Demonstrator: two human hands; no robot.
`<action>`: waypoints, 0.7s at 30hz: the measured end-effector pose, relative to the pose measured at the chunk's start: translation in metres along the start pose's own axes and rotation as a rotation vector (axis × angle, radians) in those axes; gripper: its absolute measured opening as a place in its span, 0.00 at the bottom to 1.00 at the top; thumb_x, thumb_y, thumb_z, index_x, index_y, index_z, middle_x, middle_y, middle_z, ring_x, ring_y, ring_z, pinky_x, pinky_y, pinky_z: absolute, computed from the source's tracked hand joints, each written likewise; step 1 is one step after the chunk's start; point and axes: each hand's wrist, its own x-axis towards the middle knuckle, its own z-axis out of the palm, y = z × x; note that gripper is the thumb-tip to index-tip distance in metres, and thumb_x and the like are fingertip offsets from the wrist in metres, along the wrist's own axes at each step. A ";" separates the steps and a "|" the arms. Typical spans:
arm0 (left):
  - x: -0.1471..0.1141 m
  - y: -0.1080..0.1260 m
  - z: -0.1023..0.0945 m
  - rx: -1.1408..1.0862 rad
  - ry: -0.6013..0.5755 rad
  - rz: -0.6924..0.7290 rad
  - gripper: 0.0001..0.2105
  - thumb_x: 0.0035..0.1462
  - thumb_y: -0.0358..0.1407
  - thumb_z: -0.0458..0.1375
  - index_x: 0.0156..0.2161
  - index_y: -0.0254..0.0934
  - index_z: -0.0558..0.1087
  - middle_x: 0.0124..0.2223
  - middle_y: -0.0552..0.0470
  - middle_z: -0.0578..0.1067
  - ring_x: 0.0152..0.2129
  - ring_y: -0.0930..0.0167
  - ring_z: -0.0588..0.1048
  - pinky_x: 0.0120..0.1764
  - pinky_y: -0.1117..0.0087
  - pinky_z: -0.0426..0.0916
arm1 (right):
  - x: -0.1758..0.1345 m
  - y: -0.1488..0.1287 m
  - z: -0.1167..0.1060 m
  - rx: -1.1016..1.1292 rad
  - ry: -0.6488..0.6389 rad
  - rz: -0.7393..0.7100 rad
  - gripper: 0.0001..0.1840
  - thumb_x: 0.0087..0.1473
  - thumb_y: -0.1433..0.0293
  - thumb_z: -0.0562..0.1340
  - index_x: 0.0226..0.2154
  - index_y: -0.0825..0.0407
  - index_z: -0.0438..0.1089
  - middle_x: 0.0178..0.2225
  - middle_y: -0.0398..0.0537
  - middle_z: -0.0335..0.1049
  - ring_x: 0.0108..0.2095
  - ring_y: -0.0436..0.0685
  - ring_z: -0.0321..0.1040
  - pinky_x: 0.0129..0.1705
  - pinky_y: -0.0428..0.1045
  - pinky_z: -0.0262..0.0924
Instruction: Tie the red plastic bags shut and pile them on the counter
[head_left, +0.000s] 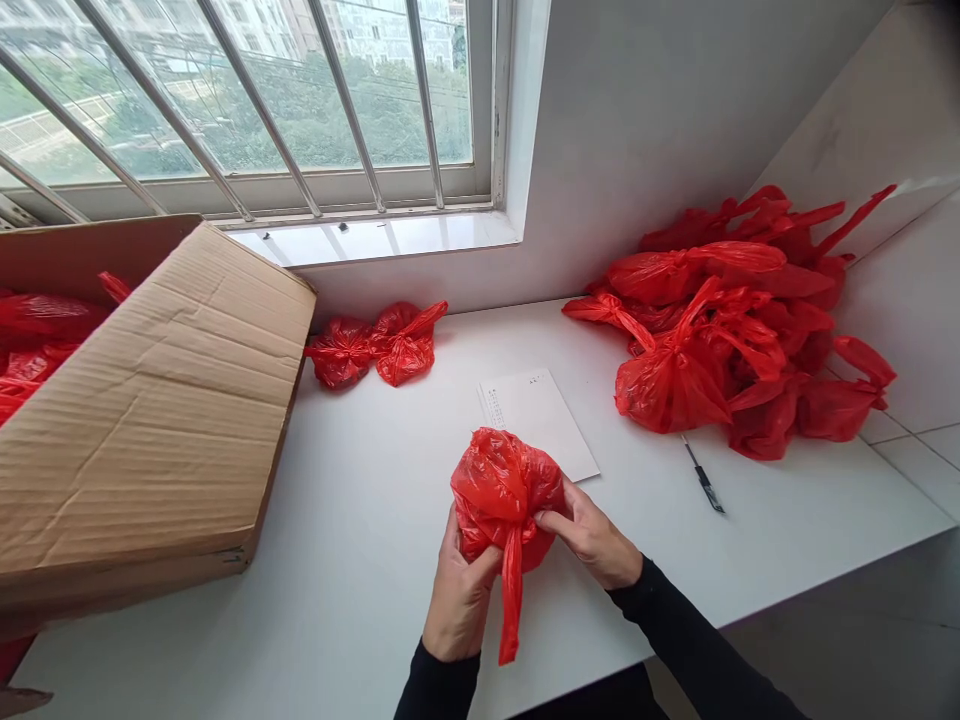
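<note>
A tied red plastic bag (491, 480) is held between both hands over the front part of the white table. My left hand (461, 590) grips its lower left side, thumb on the front. On the right side, my right hand (592, 535) closes round the bag with its thumb pressed near the knot. One twisted bag handle hangs down between the hands. What the bag contains is hidden. Just behind it lies a white notepad (551, 420) with small handwriting, partly covered by the bag.
An open cardboard box (165, 400) with red bags inside stands at the left. Small tied red bags (405, 345) lie by the wall. A heap of red bags (697, 330) fills the table's back right, with a pen (705, 487) before it. The table (360, 560) ends near my body.
</note>
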 end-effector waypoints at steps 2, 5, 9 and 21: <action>0.005 -0.001 -0.005 0.009 -0.006 0.000 0.30 0.47 0.32 0.70 0.56 0.43 0.68 0.51 0.48 0.76 0.42 0.65 0.76 0.44 0.68 0.71 | 0.000 0.003 -0.001 0.015 -0.008 0.040 0.22 0.64 0.63 0.61 0.59 0.47 0.63 0.57 0.50 0.67 0.55 0.57 0.65 0.61 0.54 0.57; 0.011 -0.008 -0.016 0.027 -0.011 -0.058 0.19 0.51 0.38 0.68 0.48 0.37 0.73 0.42 0.48 0.78 0.34 0.69 0.75 0.37 0.70 0.70 | 0.001 0.007 -0.001 0.081 -0.001 0.076 0.22 0.63 0.62 0.61 0.58 0.49 0.63 0.54 0.51 0.69 0.51 0.57 0.68 0.58 0.55 0.61; 0.009 -0.011 -0.023 0.030 -0.010 -0.131 0.14 0.56 0.45 0.64 0.37 0.34 0.74 0.34 0.49 0.77 0.28 0.71 0.71 0.34 0.69 0.70 | 0.001 0.005 -0.002 0.053 0.027 0.011 0.24 0.61 0.67 0.63 0.58 0.47 0.63 0.55 0.47 0.68 0.53 0.56 0.65 0.60 0.52 0.57; 0.009 0.000 -0.016 -0.184 0.084 -0.013 0.23 0.51 0.37 0.68 0.52 0.39 0.72 0.48 0.44 0.79 0.45 0.57 0.78 0.52 0.57 0.70 | 0.001 0.006 0.006 -0.035 -0.064 0.043 0.21 0.64 0.60 0.61 0.57 0.49 0.67 0.47 0.49 0.71 0.45 0.56 0.67 0.54 0.53 0.62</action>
